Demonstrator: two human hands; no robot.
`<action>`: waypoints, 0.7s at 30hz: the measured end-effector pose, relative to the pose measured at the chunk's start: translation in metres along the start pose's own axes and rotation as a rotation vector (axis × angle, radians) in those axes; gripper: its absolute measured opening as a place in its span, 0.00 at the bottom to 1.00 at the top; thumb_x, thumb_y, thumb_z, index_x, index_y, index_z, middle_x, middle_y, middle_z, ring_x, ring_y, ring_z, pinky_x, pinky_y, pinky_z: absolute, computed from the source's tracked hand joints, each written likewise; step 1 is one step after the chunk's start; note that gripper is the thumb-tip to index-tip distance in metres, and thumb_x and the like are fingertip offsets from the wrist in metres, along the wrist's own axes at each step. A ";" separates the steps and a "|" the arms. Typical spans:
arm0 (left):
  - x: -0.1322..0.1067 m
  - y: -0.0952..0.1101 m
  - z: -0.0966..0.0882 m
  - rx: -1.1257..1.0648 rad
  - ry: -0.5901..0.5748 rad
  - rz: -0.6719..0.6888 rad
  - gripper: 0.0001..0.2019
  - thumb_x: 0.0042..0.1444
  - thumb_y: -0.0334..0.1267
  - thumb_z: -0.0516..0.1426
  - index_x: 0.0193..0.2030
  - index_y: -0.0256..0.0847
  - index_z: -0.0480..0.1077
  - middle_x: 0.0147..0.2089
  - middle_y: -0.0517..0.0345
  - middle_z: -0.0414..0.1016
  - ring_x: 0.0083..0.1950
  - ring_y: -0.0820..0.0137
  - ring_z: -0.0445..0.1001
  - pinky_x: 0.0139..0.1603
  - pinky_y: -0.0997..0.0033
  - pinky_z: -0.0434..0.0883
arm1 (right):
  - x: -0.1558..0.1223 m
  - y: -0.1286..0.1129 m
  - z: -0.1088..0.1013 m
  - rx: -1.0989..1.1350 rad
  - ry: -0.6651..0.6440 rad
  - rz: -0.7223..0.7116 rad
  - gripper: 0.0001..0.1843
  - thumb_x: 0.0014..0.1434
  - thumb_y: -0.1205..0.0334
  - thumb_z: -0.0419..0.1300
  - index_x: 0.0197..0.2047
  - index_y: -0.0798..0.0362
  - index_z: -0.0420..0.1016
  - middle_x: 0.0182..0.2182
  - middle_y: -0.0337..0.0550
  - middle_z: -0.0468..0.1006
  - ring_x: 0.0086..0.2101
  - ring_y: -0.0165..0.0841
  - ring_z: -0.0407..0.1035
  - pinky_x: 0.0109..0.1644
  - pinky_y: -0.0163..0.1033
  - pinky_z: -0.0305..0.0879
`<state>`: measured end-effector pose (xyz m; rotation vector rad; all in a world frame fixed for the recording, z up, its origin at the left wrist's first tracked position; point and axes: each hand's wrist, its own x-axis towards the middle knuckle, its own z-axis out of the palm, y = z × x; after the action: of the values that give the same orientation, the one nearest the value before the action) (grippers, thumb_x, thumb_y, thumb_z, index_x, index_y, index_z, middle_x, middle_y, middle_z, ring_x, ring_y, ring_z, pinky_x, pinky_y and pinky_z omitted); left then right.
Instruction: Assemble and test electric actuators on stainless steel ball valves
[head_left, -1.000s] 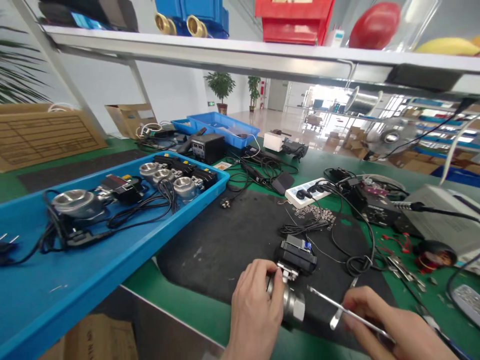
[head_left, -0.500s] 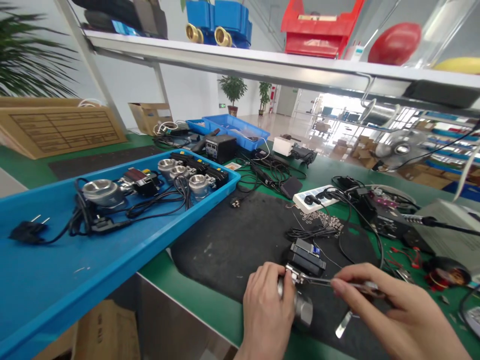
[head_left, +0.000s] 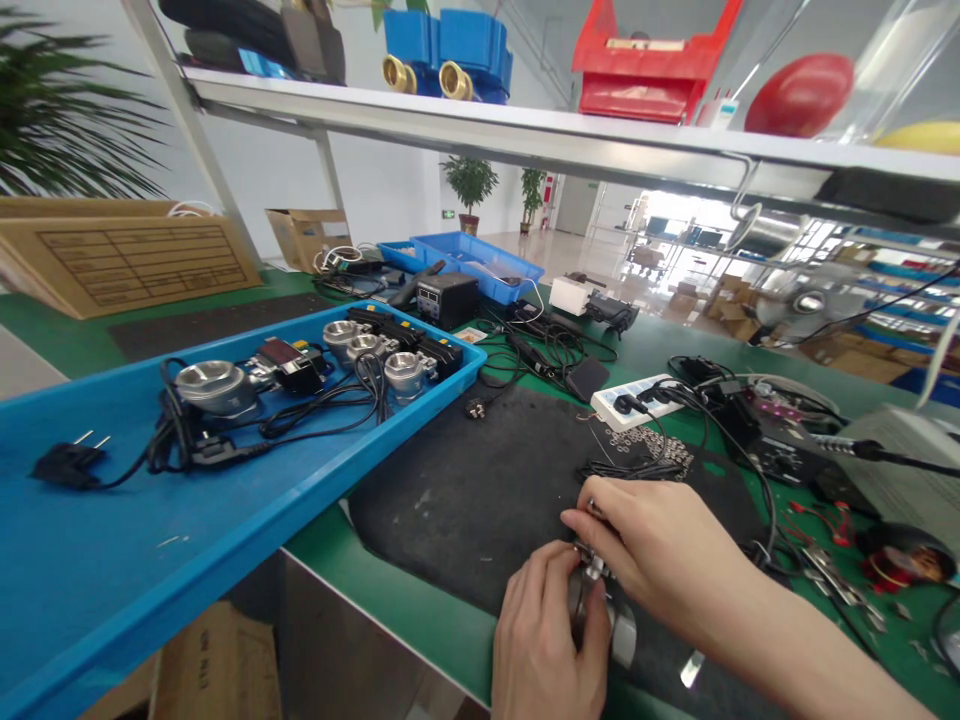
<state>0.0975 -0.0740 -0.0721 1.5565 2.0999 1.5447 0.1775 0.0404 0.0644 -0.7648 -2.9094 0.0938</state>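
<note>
My left hand (head_left: 551,630) is wrapped round a silver metal valve body (head_left: 622,635) at the front edge of the black mat. Its fingertips rest beside a small metal bracket (head_left: 595,568) on top of the valve. Just above this bracket, my right hand (head_left: 630,530) has thumb and forefinger pinched together. A small shiny metal bit shows between those fingertips, too little of it to name. The right hand and wrist hide the black box attached to the valve. Beneath the right forearm a flat metal strip (head_left: 691,668) sticks out.
A blue tray (head_left: 405,440) at left holds several valves with black cables. Behind my hands are a pile of small metal rings (head_left: 660,445) and a white power strip (head_left: 626,405). Metal tools (head_left: 844,585) and red wires lie at right. A shelf (head_left: 525,120) crosses overhead.
My right hand has moved left and up from beside the valve to above its bracket. The slim metal tool it held no longer shows there. My left hand stays on the valve.
</note>
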 end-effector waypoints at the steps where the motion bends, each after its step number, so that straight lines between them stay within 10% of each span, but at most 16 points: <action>1: -0.001 -0.001 0.001 0.022 -0.001 0.017 0.12 0.68 0.35 0.54 0.56 0.45 0.70 0.55 0.48 0.77 0.54 0.58 0.78 0.53 0.55 0.76 | 0.006 -0.003 -0.001 -0.046 -0.008 -0.023 0.15 0.74 0.56 0.53 0.35 0.51 0.70 0.29 0.35 0.77 0.31 0.32 0.75 0.32 0.37 0.48; 10: 0.001 -0.011 -0.002 0.235 -0.134 0.151 0.16 0.67 0.33 0.54 0.61 0.39 0.66 0.55 0.43 0.76 0.55 0.55 0.77 0.55 0.51 0.76 | -0.001 0.000 0.000 0.067 -0.089 -0.080 0.07 0.72 0.62 0.54 0.41 0.49 0.72 0.32 0.33 0.79 0.31 0.31 0.77 0.32 0.35 0.57; 17: 0.011 -0.008 -0.004 0.255 -0.196 0.132 0.09 0.67 0.33 0.53 0.52 0.42 0.69 0.49 0.47 0.75 0.49 0.55 0.76 0.50 0.51 0.74 | -0.078 0.032 0.067 0.466 0.321 0.030 0.10 0.72 0.66 0.54 0.51 0.44 0.72 0.49 0.34 0.83 0.49 0.23 0.79 0.54 0.25 0.72; 21: 0.012 -0.009 -0.006 0.257 -0.215 0.120 0.10 0.69 0.35 0.53 0.54 0.42 0.69 0.50 0.47 0.74 0.49 0.56 0.75 0.49 0.54 0.74 | -0.073 0.025 0.063 0.447 0.341 0.075 0.09 0.72 0.65 0.55 0.51 0.43 0.73 0.47 0.32 0.83 0.46 0.22 0.79 0.52 0.24 0.73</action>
<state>0.0825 -0.0684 -0.0713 1.8691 2.1838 1.1104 0.2436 0.0247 -0.0080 -0.7237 -2.4088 0.5423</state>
